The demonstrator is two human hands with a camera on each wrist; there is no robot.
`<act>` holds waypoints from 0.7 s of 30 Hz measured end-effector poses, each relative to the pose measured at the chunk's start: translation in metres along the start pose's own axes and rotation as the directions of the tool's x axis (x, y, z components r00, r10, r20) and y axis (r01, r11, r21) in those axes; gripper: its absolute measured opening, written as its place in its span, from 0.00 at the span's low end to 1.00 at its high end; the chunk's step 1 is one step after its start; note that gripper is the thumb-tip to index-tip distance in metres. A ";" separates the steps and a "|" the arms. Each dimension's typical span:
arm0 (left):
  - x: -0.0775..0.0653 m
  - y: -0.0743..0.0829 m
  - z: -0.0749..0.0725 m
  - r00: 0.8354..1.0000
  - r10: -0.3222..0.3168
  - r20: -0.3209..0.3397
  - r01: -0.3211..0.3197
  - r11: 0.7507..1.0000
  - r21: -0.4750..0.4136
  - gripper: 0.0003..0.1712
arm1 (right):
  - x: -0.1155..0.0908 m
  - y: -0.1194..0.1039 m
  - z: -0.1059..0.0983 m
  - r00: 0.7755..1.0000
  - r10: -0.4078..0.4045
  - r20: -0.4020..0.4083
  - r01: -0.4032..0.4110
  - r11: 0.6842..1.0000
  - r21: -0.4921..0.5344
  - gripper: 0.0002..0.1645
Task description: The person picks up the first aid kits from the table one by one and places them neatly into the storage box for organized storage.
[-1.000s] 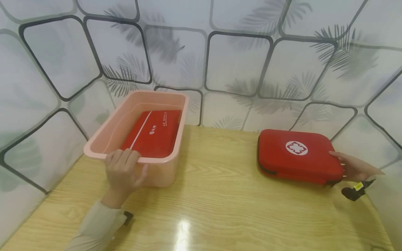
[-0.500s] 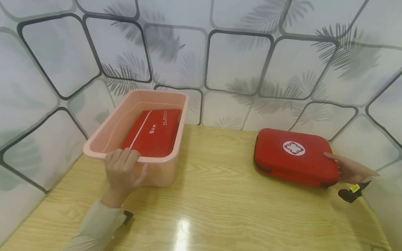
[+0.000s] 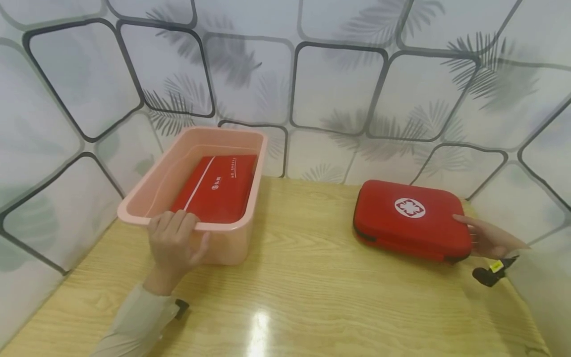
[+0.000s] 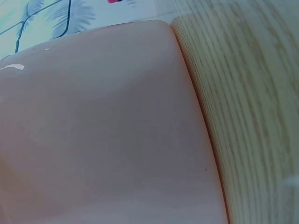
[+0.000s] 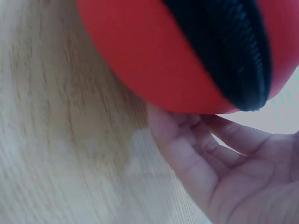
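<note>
At the left of the head view, my left hand (image 3: 174, 245) hooks its fingers over the near rim of a pink plastic basin (image 3: 229, 245). Inside lies a flat red pouch (image 3: 223, 196) with a white stripe and white lettering. The basin's outer wall (image 4: 107, 126) fills most of the left wrist view. Over on the right, my right hand (image 3: 490, 238) grips the end of a red first-aid case (image 3: 415, 230) with a white round emblem, thumb on its top. In the right wrist view, fingers (image 5: 184, 161) reach under the case's rounded end, below its black zipper (image 5: 233, 51).
A light wood-grain table (image 3: 312, 287) carries everything. A patterned wall covering (image 3: 339, 89) rises behind and beside it, close to the basin's far side and to the case. Bare tabletop lies between basin and case.
My right hand has brought the first-aid case a short way to the left and slightly back. My left hand and the basin have stayed in place.
</note>
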State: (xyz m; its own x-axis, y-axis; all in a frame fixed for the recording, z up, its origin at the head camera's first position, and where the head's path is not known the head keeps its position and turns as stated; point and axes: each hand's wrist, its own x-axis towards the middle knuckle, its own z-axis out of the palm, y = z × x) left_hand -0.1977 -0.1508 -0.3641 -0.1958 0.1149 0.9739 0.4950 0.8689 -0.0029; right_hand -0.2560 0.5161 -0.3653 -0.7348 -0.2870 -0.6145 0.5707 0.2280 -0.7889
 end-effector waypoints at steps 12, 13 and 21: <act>0.000 0.000 0.001 1.000 0.006 0.016 -0.006 1.000 -0.005 0.27 | 0.009 0.007 -0.003 0.988 0.025 0.155 -0.066 0.962 0.266 0.15; 0.000 0.000 0.001 1.000 0.004 0.019 -0.004 1.000 -0.004 0.27 | 0.010 0.006 -0.003 0.991 0.043 0.124 -0.072 0.967 0.244 0.18; -0.001 -0.001 0.000 1.000 -0.004 0.016 0.004 1.000 0.008 0.27 | 0.008 -0.001 -0.004 0.985 0.146 0.088 -0.161 0.968 0.195 0.18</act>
State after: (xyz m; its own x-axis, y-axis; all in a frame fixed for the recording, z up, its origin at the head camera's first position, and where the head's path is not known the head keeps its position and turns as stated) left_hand -0.1982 -0.1516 -0.3648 -0.2112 0.1188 0.9702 0.4872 0.8733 -0.0009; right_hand -0.2636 0.5172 -0.3695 -0.6084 -0.3312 -0.7212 0.7419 0.0853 -0.6650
